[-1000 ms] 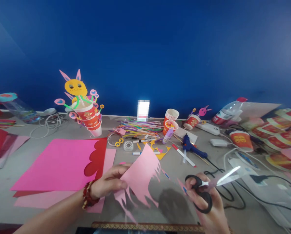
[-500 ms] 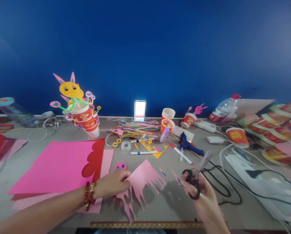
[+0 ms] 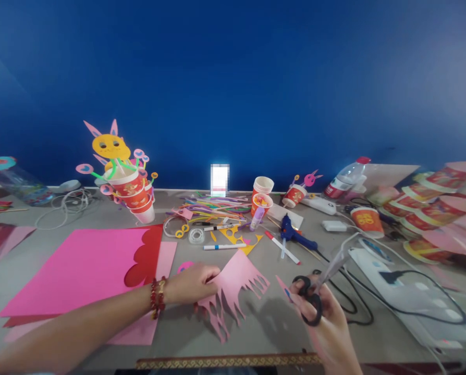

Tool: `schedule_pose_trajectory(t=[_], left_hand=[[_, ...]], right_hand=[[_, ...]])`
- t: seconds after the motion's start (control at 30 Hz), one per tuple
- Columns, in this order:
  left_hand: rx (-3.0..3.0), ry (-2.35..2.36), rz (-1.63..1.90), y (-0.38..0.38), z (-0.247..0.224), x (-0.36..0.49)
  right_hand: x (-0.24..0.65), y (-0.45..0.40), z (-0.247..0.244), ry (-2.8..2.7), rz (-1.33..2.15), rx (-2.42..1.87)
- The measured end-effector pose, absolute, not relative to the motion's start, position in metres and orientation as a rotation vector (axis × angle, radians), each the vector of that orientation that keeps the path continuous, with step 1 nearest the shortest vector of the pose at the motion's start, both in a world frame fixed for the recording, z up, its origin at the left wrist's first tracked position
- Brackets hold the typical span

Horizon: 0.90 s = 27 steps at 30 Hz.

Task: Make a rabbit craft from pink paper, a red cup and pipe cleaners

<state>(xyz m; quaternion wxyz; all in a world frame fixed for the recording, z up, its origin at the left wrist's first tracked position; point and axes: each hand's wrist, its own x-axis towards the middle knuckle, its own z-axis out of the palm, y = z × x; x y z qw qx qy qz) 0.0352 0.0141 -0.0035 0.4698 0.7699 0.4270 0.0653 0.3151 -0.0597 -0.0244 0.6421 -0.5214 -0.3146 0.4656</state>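
Note:
My left hand (image 3: 196, 284) pinches the left side of a light pink paper sheet (image 3: 238, 278) whose lower edge is cut into ragged strips. My right hand (image 3: 322, 307) is closed on black-handled scissors (image 3: 313, 302), their blades pointing up and away. Between its thumb and fingers it also holds a small pointed pink piece (image 3: 283, 288) with a blue mark. Partly behind my left hand lies a bright pink disc (image 3: 185, 266). Left of it are stacked pink sheets (image 3: 80, 271) and a red sheet (image 3: 150, 250) with a scalloped cut-out.
Cup figures (image 3: 129, 187) stand at the back left. Pipe cleaners (image 3: 217, 208), tape (image 3: 196, 236), markers (image 3: 224, 247) and a blue glue gun (image 3: 295, 234) lie behind my hands. A power strip (image 3: 405, 297), cables, a bottle (image 3: 346, 179) and several cups are on the right.
My left hand has moved right with the ragged sheet and covers more of the disc. The second pointed pink piece, earlier beside the sheet, no longer shows. The view has shifted slightly.

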Motion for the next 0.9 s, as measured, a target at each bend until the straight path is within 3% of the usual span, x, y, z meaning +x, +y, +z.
schedule_pose_trajectory(t=[0.27,0.63,0.9], left_hand=[[1.912,1.077,0.159,-0.006,-0.012,0.007],[2.17,1.265,0.03,-0.001,-0.011,0.016],[2.304,1.355,-0.049,0.001,-0.008,0.031]], right_hand=[[0.302,-0.036,-0.034,-0.92,1.06,-1.284],[0.261,-0.002,-0.043,-1.107,1.331,-1.178],[0.284,0.02,-0.042,-1.112,1.147,-1.205]])
